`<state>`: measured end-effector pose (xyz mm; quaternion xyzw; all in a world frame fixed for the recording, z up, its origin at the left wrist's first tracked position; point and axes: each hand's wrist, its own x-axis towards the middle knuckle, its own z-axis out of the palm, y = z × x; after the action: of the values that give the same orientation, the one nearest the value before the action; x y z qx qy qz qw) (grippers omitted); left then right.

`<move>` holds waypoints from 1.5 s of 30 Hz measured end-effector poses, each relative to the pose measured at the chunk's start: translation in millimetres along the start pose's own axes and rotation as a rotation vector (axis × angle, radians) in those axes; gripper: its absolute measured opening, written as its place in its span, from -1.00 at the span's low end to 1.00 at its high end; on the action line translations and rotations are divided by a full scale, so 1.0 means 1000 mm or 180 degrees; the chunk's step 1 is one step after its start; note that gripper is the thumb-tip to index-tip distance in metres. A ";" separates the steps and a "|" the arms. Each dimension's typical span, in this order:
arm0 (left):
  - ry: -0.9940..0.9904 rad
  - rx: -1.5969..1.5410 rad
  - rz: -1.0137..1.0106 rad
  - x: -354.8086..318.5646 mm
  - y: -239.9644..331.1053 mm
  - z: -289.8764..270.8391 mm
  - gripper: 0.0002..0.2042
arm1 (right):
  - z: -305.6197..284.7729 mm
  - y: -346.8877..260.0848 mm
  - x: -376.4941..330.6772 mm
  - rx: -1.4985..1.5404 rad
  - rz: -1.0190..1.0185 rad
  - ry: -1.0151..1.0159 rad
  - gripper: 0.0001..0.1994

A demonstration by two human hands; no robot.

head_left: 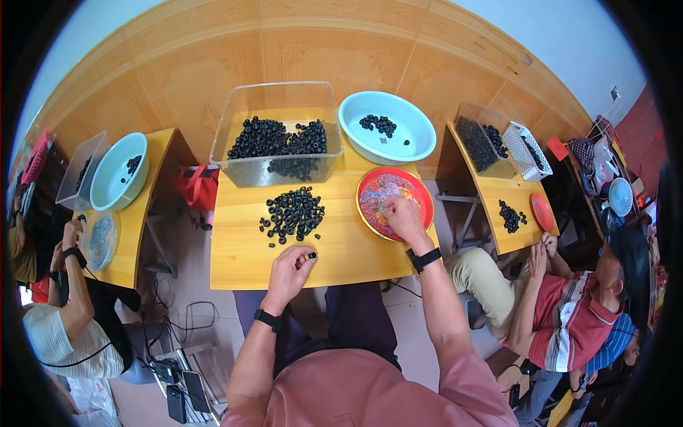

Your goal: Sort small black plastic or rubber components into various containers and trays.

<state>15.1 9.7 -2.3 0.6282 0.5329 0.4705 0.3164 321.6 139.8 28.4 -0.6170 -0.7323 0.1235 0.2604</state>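
From where I stand, the left hand (289, 274) hovers just off the near edge of the yellow table (238, 245), thumb and fingers pinched together on one small black piece (311, 255). It's a stubby, dark, rounded thing, barely showing past the fingertips.

Its likenesses lie just beyond in a loose pile (293, 215) — short black barrels, some upright, some on their sides, several showing a round hole in the end.

The right hand (404, 217) reaches down into a red plate (429, 204), fingers bent together among glittery, many-coloured bits (375, 192); I can't tell whether they've caught any. More black pieces fill the clear bin (242, 172) behind.
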 end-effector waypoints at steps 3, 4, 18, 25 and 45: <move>0.0017 -0.0013 -0.0062 -0.002 0.001 -0.004 -0.87 | -0.022 -0.018 -0.002 0.0758 0.0430 0.0053 -0.87; 0.0024 -0.0024 -0.0077 -0.002 0.001 -0.004 -0.87 | -0.028 -0.022 -0.004 0.0753 0.0434 0.0053 -0.87; -0.0066 0.0104 -0.0060 -0.002 0.003 -0.003 -0.87 | -0.021 0.005 -0.020 -0.0088 -0.0202 -0.0087 -0.85; -0.0030 0.0024 -0.0085 -0.002 0.003 -0.003 -0.87 | -0.013 0.001 -0.016 -0.0521 -0.0006 -0.0452 -0.81; -0.0044 0.0030 -0.0047 -0.002 0.001 -0.003 -0.84 | 0.031 -0.103 -0.075 0.0024 -0.1109 -0.0564 -0.89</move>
<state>12.3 7.0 -1.1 0.6289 0.5375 0.4613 0.3205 226.3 49.8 37.1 -0.4666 -0.8476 0.1330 0.2146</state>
